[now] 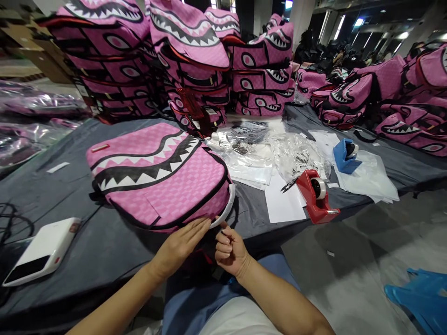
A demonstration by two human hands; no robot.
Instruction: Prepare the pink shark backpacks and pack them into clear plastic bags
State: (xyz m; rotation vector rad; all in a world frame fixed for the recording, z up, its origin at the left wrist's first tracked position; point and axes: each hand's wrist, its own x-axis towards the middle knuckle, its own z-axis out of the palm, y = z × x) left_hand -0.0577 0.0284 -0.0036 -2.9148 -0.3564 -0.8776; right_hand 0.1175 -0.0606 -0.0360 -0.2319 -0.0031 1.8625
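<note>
A pink checkered backpack (153, 174) with a shark-mouth print lies flat on the grey table (104, 246) in front of me. My left hand (183, 242) rests flat against its near edge, fingers stretched out. My right hand (228, 249) is curled in a pinch just right of it, holding the end of a white strip (225, 211) that curves up along the bag's right corner.
Stacks of the same pink backpacks (195, 60) fill the back of the table. A red tape dispenser (316, 195), a blue one (345, 156), white sheets (282, 202) and clear plastic bags (275, 149) lie to the right. A white device (44, 251) sits at left.
</note>
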